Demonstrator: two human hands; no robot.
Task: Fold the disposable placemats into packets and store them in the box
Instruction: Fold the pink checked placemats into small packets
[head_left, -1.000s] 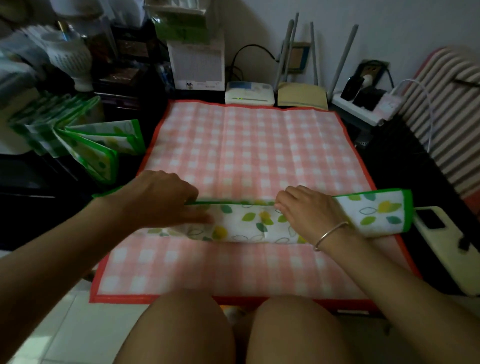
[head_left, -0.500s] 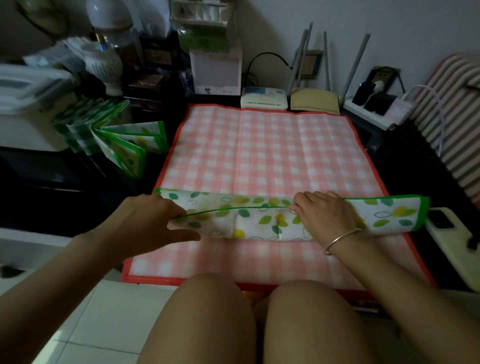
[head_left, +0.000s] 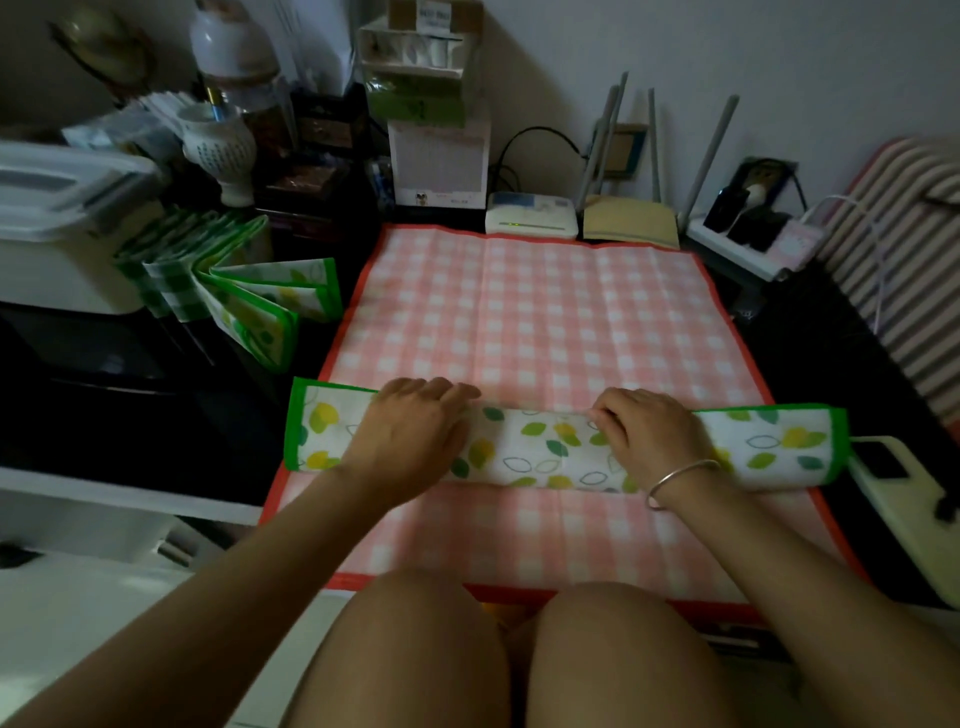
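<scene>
A leaf-print placemat with a green border (head_left: 540, 452) lies folded into a long narrow strip across the near part of a pink checked mat (head_left: 540, 322). My left hand (head_left: 410, 436) lies palm down on the strip's left part, fingers reaching its far edge. My right hand (head_left: 649, 436), a bangle on its wrist, sits right of the middle with curled fingers pinching the far edge. Several folded green-edged packets (head_left: 249, 306) stand fanned out to the left of the mat. A white lidded box (head_left: 62, 244) sits further left.
A router (head_left: 530, 218) and a tan device with antennas (head_left: 628, 228) stand behind the mat. A power strip with plugs (head_left: 748, 234) is at the back right, a pale flat device (head_left: 904, 499) at the right edge. Vases and boxes crowd the back left. My knees are below the mat.
The strip has been folded over once more away from me and now lies flatter. My left hand went from holding the open edge to lying on top. The camera view shifted left.
</scene>
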